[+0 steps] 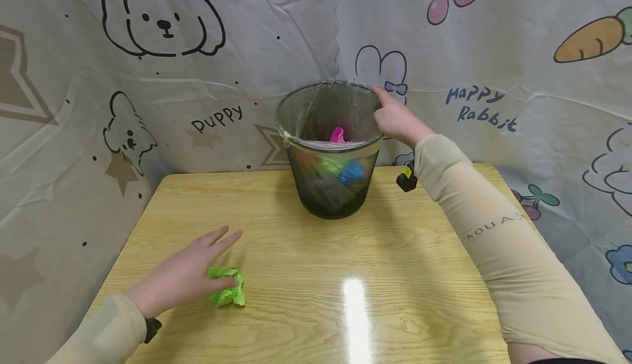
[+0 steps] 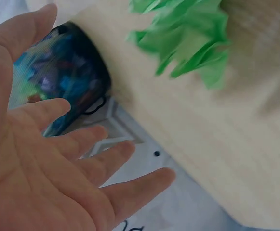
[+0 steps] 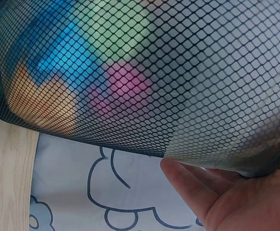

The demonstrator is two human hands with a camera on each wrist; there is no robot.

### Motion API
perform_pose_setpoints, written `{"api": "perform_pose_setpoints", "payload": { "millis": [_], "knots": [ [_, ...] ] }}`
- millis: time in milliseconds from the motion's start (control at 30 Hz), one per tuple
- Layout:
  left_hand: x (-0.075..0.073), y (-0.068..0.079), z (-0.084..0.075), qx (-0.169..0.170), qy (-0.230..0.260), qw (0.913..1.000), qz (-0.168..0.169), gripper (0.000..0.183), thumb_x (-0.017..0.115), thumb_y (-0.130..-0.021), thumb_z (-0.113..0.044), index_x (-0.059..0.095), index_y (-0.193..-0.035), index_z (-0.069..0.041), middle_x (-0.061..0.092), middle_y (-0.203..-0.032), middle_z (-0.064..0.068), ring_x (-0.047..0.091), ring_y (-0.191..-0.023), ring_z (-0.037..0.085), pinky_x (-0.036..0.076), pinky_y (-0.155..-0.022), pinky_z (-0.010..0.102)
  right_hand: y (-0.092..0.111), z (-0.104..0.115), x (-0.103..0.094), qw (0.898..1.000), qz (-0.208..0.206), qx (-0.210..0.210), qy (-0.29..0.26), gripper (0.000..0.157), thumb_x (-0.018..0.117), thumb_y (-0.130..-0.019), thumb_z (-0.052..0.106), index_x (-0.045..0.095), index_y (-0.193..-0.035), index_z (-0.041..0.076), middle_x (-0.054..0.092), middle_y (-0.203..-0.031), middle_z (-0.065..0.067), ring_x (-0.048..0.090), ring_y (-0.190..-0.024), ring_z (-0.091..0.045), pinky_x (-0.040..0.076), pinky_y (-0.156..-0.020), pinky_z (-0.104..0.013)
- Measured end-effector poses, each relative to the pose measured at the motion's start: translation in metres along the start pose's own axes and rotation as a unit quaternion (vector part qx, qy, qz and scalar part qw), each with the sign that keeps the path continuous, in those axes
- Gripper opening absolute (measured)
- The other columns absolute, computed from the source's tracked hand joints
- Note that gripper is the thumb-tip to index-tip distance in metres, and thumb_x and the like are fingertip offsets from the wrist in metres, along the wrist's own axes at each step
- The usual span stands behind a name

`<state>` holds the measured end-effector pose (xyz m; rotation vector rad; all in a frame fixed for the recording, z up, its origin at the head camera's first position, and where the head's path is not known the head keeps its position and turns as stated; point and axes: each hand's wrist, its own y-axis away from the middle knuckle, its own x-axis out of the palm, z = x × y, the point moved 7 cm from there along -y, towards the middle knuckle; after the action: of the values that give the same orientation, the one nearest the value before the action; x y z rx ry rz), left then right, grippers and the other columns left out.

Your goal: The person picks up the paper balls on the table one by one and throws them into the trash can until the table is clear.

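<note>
A crumpled piece of green paper [image 1: 233, 297] lies on the table at the lower left. My left hand [image 1: 182, 270] hovers just over it with fingers spread, the thumb crossing in front of the paper in the head view. In the left wrist view the palm [image 2: 48, 173] is bare and the green paper [image 2: 188, 38] sits apart from the fingers. At the back, my right hand [image 1: 399, 121] grips the right rim of a black mesh wastebasket [image 1: 331, 202] with a clear liner. Fingers [image 3: 193, 185] press its outer wall; the thumb is hidden in the right wrist view.
Inside the wastebasket show pink paper [image 1: 338, 135] and blue, green and orange crumpled pieces. It stands upright near the back edge of the wooden table [image 1: 296, 309]. A printed curtain [image 1: 197, 78] hangs close behind and along the sides.
</note>
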<state>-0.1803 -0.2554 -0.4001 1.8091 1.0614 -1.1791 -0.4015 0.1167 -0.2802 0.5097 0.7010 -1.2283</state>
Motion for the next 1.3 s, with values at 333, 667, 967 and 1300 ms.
{"api": "perform_pose_setpoints", "payload": {
  "millis": [333,667,967,1300],
  "knots": [
    [0.034,0.008,0.011,-0.022,0.041,0.9986,0.026,0.095,0.083,-0.080,-0.054,0.043,-0.158,-0.017,0.032,-0.160,0.028,0.037,-0.139,0.053,0.040,-0.102,0.068,0.000,-0.002,-0.002,1.000,-0.002,0.004,-0.005,0.069,0.026,-0.101,0.006,0.001,-0.166,0.009,0.003,-0.171,-0.009,0.004,-0.155,-0.025,0.006,-0.124,-0.040],
    [0.056,0.011,0.014,-0.034,0.035,0.9983,0.030,0.097,0.083,-0.079,-0.056,0.044,-0.157,-0.013,0.029,-0.158,0.034,0.036,-0.138,0.056,0.039,-0.101,0.071,0.001,0.000,-0.001,1.000,0.001,0.003,-0.010,0.069,0.026,-0.102,0.006,0.000,-0.166,0.010,0.001,-0.171,-0.008,0.003,-0.155,-0.024,0.006,-0.124,-0.039],
    [0.063,0.009,0.012,-0.053,0.033,0.9973,0.038,0.092,0.084,-0.080,-0.053,0.047,-0.156,-0.018,0.029,-0.159,0.032,0.039,-0.138,0.053,0.042,-0.100,0.068,0.000,-0.001,0.000,1.000,-0.002,0.004,-0.019,0.069,0.026,-0.102,0.006,0.001,-0.166,0.010,0.003,-0.171,-0.008,0.004,-0.155,-0.025,0.007,-0.124,-0.040],
    [0.064,0.008,0.009,-0.037,0.003,0.9990,0.025,0.080,0.086,-0.082,-0.040,0.053,-0.152,-0.019,0.048,-0.148,0.026,0.053,-0.128,0.047,0.047,-0.097,0.064,0.000,-0.001,0.001,1.000,-0.002,0.003,-0.017,0.069,0.027,-0.102,0.006,0.000,-0.166,0.011,0.003,-0.171,-0.008,0.004,-0.155,-0.025,0.007,-0.124,-0.040]
  ]
}}
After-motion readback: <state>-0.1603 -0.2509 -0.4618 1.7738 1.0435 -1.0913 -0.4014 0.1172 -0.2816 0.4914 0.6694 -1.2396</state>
